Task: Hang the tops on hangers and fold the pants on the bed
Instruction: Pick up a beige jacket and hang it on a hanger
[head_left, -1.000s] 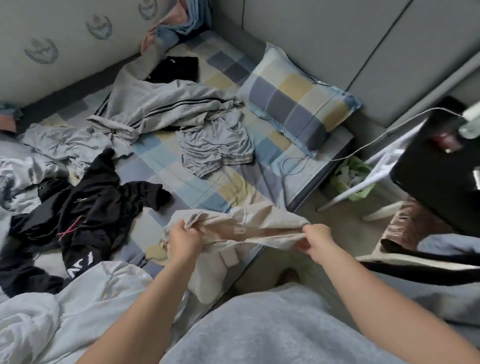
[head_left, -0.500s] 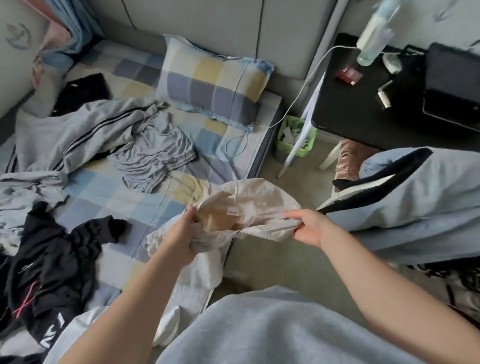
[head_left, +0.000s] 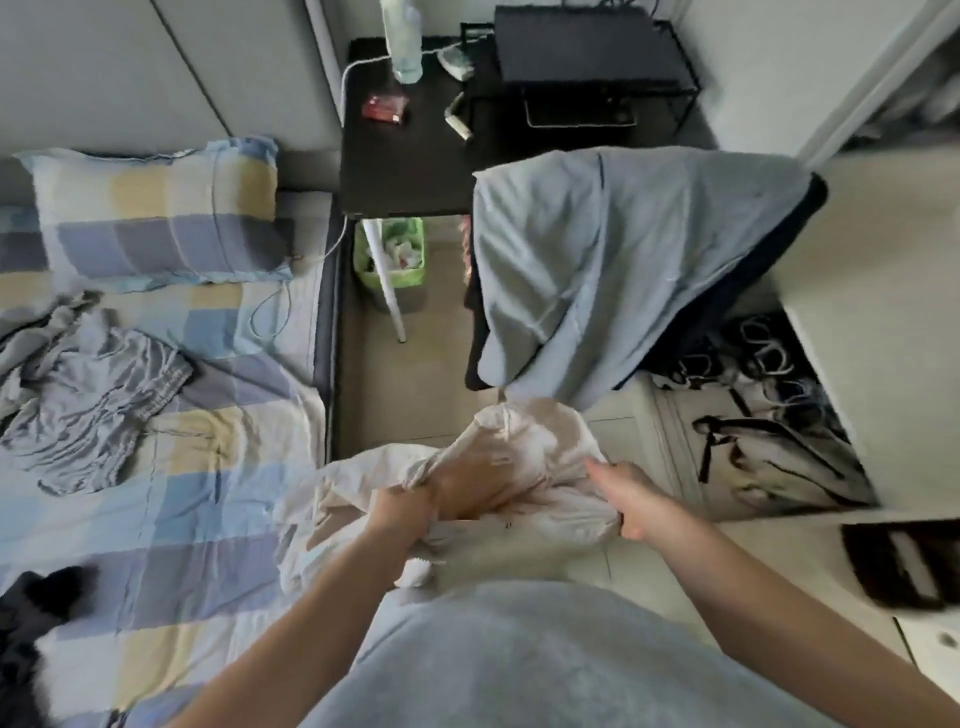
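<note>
Since a second ago the crumpled pale beige cotton garment (head_left: 524, 447) has travelled rightwards, from over the middle of the checked blue-and-yellow bed (head_left: 171, 499) to its edge, part of it now above the bare floor. On the bed to the left a rumpled grey pair of shorts (head_left: 88, 400) lies not yet folded. The left hand (head_left: 402, 512) has its fingers curled tight into a bunch of the beige cloth. The right hand (head_left: 626, 501) grips the opposite edge, fingers closed round it, so the garment is stretched between them. Whether it is a top or pants cannot be told from this bundle. To do the step well, I would find the opening first, take one corner in each hand and shake the cloth flat before choosing. Further right a blue-grey hooded top (head_left: 623, 270) hangs draped. Beyond it what look like white hangers (head_left: 769, 358) lie in a low shelf, near enough to reach if this proves a top.
</note>
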